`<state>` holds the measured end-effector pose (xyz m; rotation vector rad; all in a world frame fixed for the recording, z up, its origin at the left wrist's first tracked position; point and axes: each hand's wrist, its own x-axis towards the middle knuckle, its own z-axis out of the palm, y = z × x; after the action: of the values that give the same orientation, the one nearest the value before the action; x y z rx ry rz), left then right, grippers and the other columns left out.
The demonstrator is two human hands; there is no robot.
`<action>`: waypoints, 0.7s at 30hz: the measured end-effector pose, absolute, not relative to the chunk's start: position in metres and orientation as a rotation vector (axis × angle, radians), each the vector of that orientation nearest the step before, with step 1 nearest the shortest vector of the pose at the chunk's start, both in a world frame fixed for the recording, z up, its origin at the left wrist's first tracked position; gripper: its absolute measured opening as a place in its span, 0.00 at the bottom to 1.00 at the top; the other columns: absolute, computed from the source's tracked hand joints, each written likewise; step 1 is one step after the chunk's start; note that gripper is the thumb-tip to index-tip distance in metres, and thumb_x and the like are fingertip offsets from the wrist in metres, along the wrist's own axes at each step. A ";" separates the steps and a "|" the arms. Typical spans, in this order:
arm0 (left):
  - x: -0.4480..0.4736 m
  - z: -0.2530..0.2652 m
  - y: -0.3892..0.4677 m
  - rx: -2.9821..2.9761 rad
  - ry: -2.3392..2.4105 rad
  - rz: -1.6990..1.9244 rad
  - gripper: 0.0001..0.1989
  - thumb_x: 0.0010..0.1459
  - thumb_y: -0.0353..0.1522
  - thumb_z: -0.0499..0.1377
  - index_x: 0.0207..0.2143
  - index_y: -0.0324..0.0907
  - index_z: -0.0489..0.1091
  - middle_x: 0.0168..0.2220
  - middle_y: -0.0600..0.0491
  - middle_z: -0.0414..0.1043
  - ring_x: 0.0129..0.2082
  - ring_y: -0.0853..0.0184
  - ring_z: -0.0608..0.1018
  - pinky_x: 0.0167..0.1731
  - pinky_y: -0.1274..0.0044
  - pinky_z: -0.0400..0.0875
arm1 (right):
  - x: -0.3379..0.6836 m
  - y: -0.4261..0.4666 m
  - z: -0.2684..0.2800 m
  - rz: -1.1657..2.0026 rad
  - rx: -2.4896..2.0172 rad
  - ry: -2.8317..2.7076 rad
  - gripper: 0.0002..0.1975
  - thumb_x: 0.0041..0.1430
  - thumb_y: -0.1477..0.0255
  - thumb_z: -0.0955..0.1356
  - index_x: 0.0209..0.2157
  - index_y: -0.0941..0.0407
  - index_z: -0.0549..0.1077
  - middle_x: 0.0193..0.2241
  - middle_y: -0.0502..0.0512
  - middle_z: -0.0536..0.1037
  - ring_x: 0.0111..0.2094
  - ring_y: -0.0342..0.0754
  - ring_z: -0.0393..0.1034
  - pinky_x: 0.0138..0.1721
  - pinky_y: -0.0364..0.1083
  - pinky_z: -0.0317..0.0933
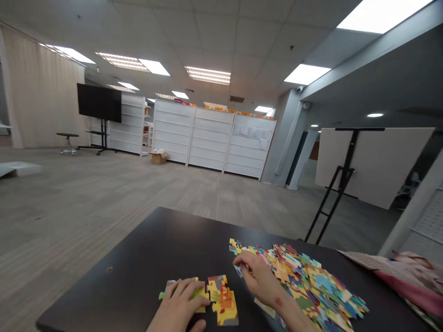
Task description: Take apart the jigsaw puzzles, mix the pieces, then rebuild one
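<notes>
On the dark table, my left hand (183, 299) lies with fingers stretched over a group of jigsaw pieces (200, 293), partly hiding them. Just to its right is a joined yellow section of jigsaw puzzle (223, 302) with an orange figure on it. My right hand (258, 274) is at the left edge of a heap of loose jigsaw pieces (297, 276). Its thumb and fingers are pinched together, and a small bluish jigsaw piece (238, 270) shows at the fingertips. Part of that piece is hidden by the hand.
The black table (166, 240) has its left corner close by. A bunched pink cloth (398, 276) lies at the right edge. Beyond stand a white board on a black easel (341, 180), white shelving (211, 138), a cardboard box (158, 158) and a screen on a stand (99, 102).
</notes>
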<state>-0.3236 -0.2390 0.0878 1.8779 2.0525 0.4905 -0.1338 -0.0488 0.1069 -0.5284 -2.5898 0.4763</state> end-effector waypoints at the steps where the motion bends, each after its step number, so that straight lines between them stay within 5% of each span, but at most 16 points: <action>1: -0.323 0.089 -0.239 1.866 2.054 0.476 0.21 0.56 0.31 0.61 0.50 0.61 0.74 0.63 0.58 0.67 0.65 0.50 0.65 0.63 0.52 0.58 | -0.132 -0.042 0.104 0.483 -0.550 -2.571 0.15 0.58 0.80 0.59 0.37 0.55 0.75 0.35 0.54 0.79 0.38 0.48 0.73 0.42 0.46 0.64; 13: -0.320 0.025 -0.227 2.088 2.159 1.056 0.14 0.65 0.39 0.55 0.50 0.53 0.74 0.54 0.54 0.76 0.58 0.58 0.74 0.58 0.67 0.71 | 0.031 -0.039 0.112 0.430 -1.131 -2.081 0.16 0.61 0.70 0.59 0.41 0.53 0.77 0.36 0.56 0.79 0.37 0.53 0.74 0.41 0.50 0.66; 18: -0.326 -0.003 -0.203 2.127 2.231 1.026 0.23 0.62 0.48 0.54 0.55 0.53 0.74 0.57 0.52 0.74 0.58 0.52 0.74 0.55 0.60 0.73 | 0.092 -0.076 0.090 0.521 -1.287 -2.295 0.16 0.56 0.66 0.69 0.46 0.52 0.77 0.46 0.58 0.76 0.50 0.56 0.71 0.55 0.53 0.62; 21: -0.319 0.005 -0.190 2.023 2.326 0.832 0.27 0.61 0.49 0.51 0.57 0.51 0.72 0.60 0.50 0.72 0.61 0.49 0.71 0.56 0.55 0.70 | 0.092 -0.088 0.086 0.591 -1.283 -2.301 0.20 0.51 0.69 0.72 0.48 0.53 0.75 0.47 0.56 0.74 0.49 0.54 0.69 0.53 0.50 0.63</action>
<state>-0.3189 -0.1904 0.0050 2.0228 2.3263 0.8319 0.0923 -0.0877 0.0856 -1.2827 -2.3010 0.5909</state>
